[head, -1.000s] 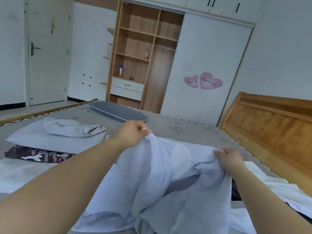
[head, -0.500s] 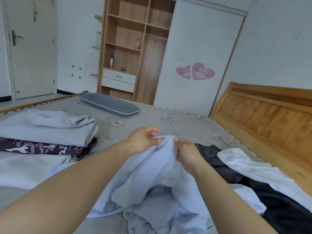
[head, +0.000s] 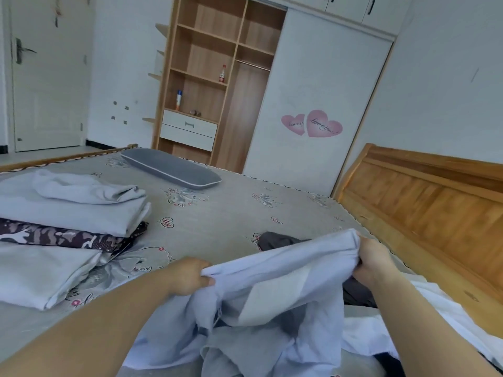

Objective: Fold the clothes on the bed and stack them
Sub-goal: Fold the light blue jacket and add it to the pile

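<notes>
Both grips pinch pale blue garment (head: 275,278): left hand (head: 187,274), right hand (head: 374,261); lower cloth bunched, cut off.

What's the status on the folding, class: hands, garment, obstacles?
Left hand and right hand grip pale blue garment, stretched between them. Dark garment lies beneath. Folded stack waits left.

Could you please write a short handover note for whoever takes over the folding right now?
Left hand and right hand each grip an end of the pale blue garment, stretched between them above the bed.
Done: folded stack at left, folded grey piece beside it.
Left: fold this garment; then the dark garment and the white one at right.
</notes>
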